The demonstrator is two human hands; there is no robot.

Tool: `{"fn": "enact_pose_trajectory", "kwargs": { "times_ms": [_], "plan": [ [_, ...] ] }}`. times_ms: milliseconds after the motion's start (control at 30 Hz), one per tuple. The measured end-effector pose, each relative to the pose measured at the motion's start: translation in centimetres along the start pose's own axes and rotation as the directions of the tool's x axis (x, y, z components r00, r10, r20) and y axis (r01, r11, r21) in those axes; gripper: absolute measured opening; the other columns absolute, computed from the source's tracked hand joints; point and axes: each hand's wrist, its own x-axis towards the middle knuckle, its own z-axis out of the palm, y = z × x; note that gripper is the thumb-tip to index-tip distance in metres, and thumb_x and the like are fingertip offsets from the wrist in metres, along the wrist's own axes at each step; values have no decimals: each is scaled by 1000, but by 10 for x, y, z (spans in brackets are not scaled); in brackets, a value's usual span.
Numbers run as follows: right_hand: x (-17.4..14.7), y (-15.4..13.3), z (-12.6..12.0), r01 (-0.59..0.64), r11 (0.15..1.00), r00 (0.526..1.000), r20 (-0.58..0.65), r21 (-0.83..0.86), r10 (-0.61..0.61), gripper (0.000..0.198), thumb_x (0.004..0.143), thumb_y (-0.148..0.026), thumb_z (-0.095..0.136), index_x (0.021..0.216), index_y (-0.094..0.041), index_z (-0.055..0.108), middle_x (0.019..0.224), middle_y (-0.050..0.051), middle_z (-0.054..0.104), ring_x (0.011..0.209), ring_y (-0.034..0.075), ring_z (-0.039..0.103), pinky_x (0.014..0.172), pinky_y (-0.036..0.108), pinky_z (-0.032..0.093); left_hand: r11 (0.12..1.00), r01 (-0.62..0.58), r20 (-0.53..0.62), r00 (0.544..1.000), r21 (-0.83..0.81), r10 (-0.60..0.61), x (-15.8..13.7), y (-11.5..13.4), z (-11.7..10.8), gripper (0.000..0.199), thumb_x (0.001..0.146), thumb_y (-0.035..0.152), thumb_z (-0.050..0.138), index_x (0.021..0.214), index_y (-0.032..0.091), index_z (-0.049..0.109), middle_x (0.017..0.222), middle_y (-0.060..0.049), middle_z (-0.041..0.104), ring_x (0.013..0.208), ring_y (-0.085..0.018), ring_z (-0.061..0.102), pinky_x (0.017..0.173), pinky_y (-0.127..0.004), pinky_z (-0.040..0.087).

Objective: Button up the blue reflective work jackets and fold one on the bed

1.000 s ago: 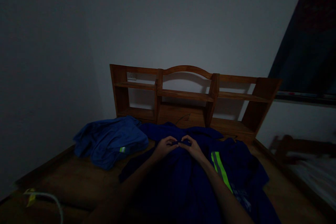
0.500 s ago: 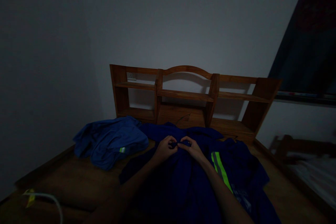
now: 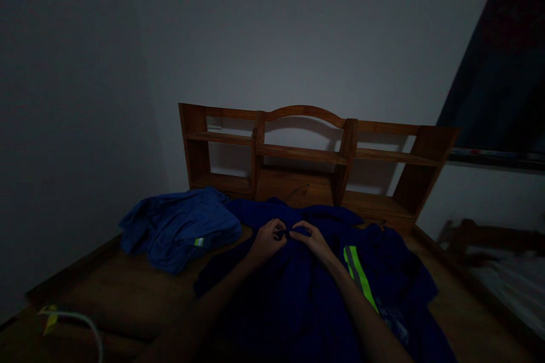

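Observation:
A dark blue work garment (image 3: 293,295), with a yellow-green and grey reflective strip (image 3: 360,275) on its right part, lies spread over the wooden surface. My left hand (image 3: 271,238) pinches its cloth near the upper middle. Just to the right, my right hand (image 3: 310,239) grips the same garment between thumb and fingers. The fingertips of both hands almost meet. What small part of the cloth lies between them is too dark to make out.
At left lies a crumpled lighter blue garment (image 3: 183,227) with a small reflective patch. A wooden shelf unit (image 3: 302,153) stands behind, against the wall. A pale cable (image 3: 80,316) with a yellow tag is at lower left. A dark curtain (image 3: 502,68) hangs at right.
Both hands stay at the same spot on the dark blue garment, with only a slight shift of the fingers. The rest looks unchanged.

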Motion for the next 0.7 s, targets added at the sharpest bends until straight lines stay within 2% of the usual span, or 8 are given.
{"fn": "enact_pose_trajectory", "kwargs": {
  "times_ms": [500, 700],
  "plan": [
    [-1, -5, 0, -28, 999, 1000, -8, 26, 28, 31, 69, -46, 65, 86, -20, 63, 87, 0, 61, 86, 18, 54, 77, 27, 39, 1000, 6, 4, 1000, 18, -6, 0, -3, -1, 15, 72, 18, 53, 86, 18, 57, 84, -2, 60, 73, -12, 57, 63, -21, 46],
    [-1, -3, -1, -52, 998, 998, -31, 21, 53, 33, 66, -45, 69, 87, -21, 63, 88, 0, 61, 86, 19, 54, 75, 27, 40, 999, 33, 2, 999, 13, -33, 0, -1, -2, 13, 75, 22, 51, 88, 19, 53, 84, -1, 59, 77, -12, 57, 65, -21, 44]
  ]
}}
